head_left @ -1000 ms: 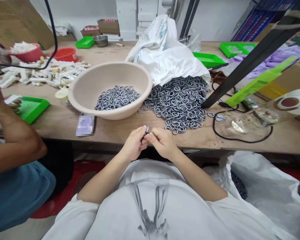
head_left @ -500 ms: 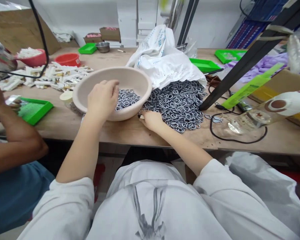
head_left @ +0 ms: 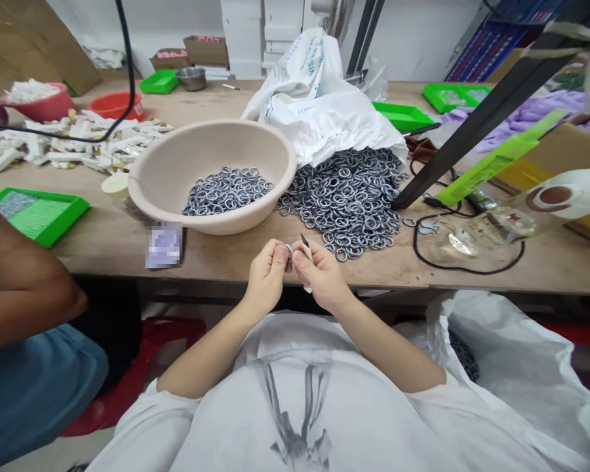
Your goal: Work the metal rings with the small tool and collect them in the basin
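Observation:
My left hand (head_left: 269, 272) pinches a single grey ring (head_left: 288, 252) between thumb and fingers, just in front of the table edge. Close beside it, my right hand (head_left: 323, 275) grips a small knife (head_left: 306, 246) with a dark pointed blade and a whitish handle; the blade points up and away from me. Beyond both hands stands a beige basin (head_left: 147, 177), partly filled with grey rings (head_left: 229, 191). To its right, a big heap of the same rings (head_left: 347, 203) spills from a white sack (head_left: 319, 124).
A co-worker's arm (head_left: 24, 282) is at the left, near a green tray (head_left: 66, 216). White pieces (head_left: 78, 141) lie behind. A dark slanted post (head_left: 472, 124), a cable and a clear bottle (head_left: 501, 226) stand right. An open white bag (head_left: 516, 354) holds rings below the table.
My left hand has left the basin and come down to meet my right hand, now with a ring in it. My right hand has drawn back from the heap's edge with the knife.

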Action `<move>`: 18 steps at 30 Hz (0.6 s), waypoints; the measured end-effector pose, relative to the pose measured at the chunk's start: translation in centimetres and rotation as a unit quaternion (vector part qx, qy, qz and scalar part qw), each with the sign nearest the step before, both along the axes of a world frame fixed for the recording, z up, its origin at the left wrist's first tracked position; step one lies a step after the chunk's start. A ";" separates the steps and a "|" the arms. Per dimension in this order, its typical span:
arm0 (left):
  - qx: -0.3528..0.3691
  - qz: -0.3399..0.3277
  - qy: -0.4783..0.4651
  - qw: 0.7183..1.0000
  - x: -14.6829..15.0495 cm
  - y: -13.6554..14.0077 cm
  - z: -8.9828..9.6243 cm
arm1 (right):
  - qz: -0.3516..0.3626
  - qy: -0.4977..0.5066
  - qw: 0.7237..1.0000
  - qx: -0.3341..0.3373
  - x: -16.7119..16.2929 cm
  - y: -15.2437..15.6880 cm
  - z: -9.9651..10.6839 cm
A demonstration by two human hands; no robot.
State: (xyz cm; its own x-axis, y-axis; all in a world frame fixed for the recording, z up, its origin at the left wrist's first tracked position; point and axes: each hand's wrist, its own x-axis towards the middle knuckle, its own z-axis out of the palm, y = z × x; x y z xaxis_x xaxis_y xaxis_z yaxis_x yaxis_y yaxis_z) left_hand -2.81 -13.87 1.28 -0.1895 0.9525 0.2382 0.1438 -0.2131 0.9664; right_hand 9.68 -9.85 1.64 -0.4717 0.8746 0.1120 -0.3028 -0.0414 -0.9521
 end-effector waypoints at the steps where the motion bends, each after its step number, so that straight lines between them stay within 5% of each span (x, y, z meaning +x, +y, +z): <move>1: -0.006 -0.003 -0.044 0.999 0.3 0.1 -0.1 | -0.029 -0.001 0.999 0.030 -0.3 -0.3 0.1; 8: -0.021 -0.047 -0.180 0.982 0.2 0.1 0.1 | -0.037 -0.133 0.977 0.161 0.6 2.0 0.9; 14: -0.042 -0.040 -0.241 0.969 -0.3 0.2 0.4 | -0.011 -0.259 0.903 0.342 2.0 0.8 1.3; 18: -0.069 -0.035 -0.250 0.965 -0.2 0.3 0.6 | -0.012 -0.290 0.879 0.379 1.9 0.0 1.7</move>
